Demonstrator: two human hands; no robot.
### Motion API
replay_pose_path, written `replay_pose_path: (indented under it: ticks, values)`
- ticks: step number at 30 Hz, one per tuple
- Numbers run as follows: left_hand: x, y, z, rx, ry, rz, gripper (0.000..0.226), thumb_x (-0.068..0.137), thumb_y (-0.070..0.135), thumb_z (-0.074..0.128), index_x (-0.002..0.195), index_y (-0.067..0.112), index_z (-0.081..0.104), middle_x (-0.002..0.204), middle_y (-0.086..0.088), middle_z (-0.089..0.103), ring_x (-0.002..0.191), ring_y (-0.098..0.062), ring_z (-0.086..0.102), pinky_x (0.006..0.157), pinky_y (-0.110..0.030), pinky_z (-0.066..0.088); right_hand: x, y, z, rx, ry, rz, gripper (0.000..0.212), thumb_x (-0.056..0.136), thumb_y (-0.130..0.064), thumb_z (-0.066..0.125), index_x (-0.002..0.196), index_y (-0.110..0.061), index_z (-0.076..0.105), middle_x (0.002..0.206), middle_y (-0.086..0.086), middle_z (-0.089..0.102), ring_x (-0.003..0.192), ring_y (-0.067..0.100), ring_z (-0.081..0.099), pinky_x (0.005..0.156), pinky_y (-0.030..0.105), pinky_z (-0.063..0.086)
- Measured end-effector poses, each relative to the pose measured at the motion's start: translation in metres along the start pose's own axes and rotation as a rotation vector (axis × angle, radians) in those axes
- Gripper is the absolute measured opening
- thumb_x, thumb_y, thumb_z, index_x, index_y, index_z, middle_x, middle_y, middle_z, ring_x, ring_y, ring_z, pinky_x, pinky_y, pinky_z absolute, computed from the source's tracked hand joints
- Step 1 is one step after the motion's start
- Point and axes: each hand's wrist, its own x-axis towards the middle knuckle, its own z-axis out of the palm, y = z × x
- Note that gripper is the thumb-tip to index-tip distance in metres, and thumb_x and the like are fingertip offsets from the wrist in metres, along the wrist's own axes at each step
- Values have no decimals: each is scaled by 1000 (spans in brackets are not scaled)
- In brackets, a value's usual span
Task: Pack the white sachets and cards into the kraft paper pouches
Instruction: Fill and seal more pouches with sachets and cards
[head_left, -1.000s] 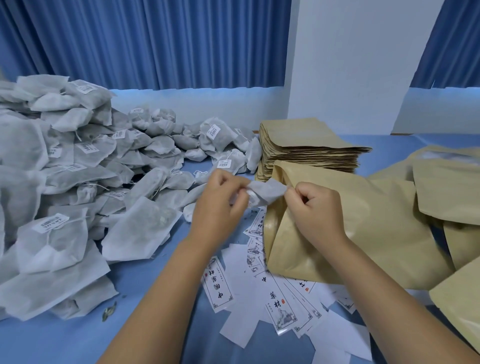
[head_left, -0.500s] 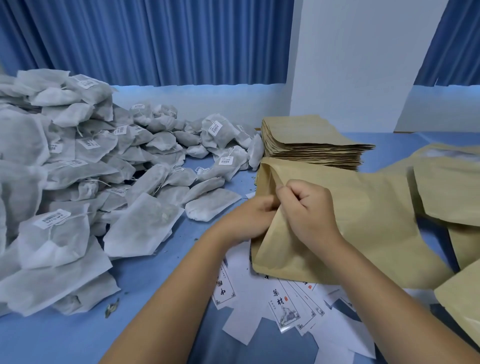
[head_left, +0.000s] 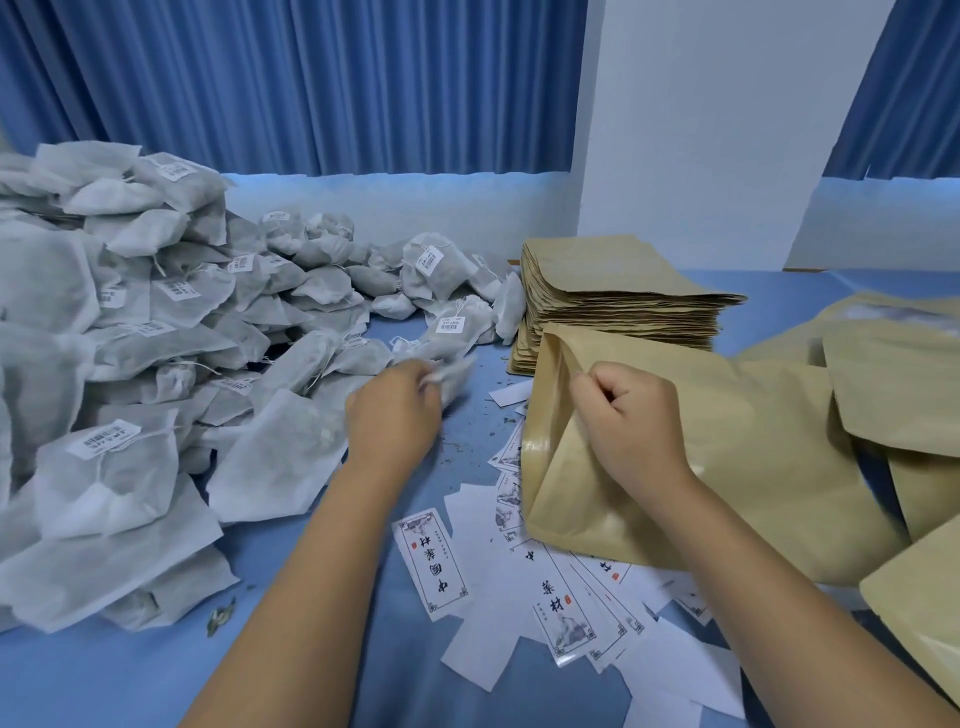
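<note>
On the desk (head_left: 311, 654), fingers (head_left: 415, 372) of the left hand (head_left: 395, 418) are pinching a blurred white sachet (head_left: 456, 378); the right hand (head_left: 628, 423) is pinching the kraft pouch (head_left: 763, 467) by its rim.

Left hand (head_left: 393, 418): stretched forward, fingers pinching a blurred sachet (head_left: 457, 376).
Right hand (head_left: 631, 415): curled, pinching the pouch (head_left: 753, 467) rim.

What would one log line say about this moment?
left hand: grips white sachet | right hand: pinches kraft pouch mouth | cards: loose on table
</note>
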Motion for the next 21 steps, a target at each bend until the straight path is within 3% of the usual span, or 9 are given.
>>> replay_pose_path:
  ticks: [3,5,8,11,13,15,18,21]
  values:
    - [-6,14,-14,-567,9,-29,17,92,22,55,100,23,69,88,8,70,78,-10,61,62,-16,41,1,1,0,-8,2,13,38,79,-16,50,54,-14,23,50,-4,18,51,10,19,50,32,17]
    - [-10,26,-22,-739,8,-9,9,89,26,61,89,30,70,84,17,70,80,1,62,63,-7,42,0,1,1,-7,0,12,39,80,-14,51,54,-13,22,51,-3,18,51,9,19,50,32,17]
    - [-21,40,-18,-641,-11,56,8,82,29,70,79,34,65,81,25,65,79,10,56,64,-4,38,1,-3,-1,10,23,-10,40,80,-15,51,53,-19,22,50,-3,18,51,10,20,49,31,16]
    - [-37,60,-2,-568,-137,80,18,79,32,72,68,32,59,68,19,62,69,7,54,60,-10,40,0,-9,2,37,43,-28,40,81,-15,52,50,-14,27,46,-1,25,50,10,24,49,36,24]
    - [-44,72,6,-571,-231,121,29,83,23,65,57,28,53,54,18,56,55,2,50,54,-21,38,-1,-13,4,75,43,-27,40,81,-16,52,50,-17,26,46,-2,26,50,10,25,49,35,24]
    - [-40,78,7,-547,-315,155,35,84,11,58,52,24,49,49,12,48,52,-3,42,53,-23,31,-2,-16,4,119,57,-29,42,81,-15,53,53,-23,22,48,-4,21,50,8,22,48,28,21]
    - [-33,80,3,-534,-529,114,32,86,6,53,57,20,54,56,6,48,58,-9,41,54,-25,33,-3,-19,6,202,50,-22,45,82,-14,54,53,-25,21,48,-6,22,48,6,23,46,21,19]
    - [-30,80,2,-444,-686,202,19,89,5,54,71,13,55,73,-3,56,71,-15,49,65,-29,42,-8,-22,13,205,-22,-39,44,82,-15,54,53,-24,22,49,-6,21,49,6,22,47,22,18]
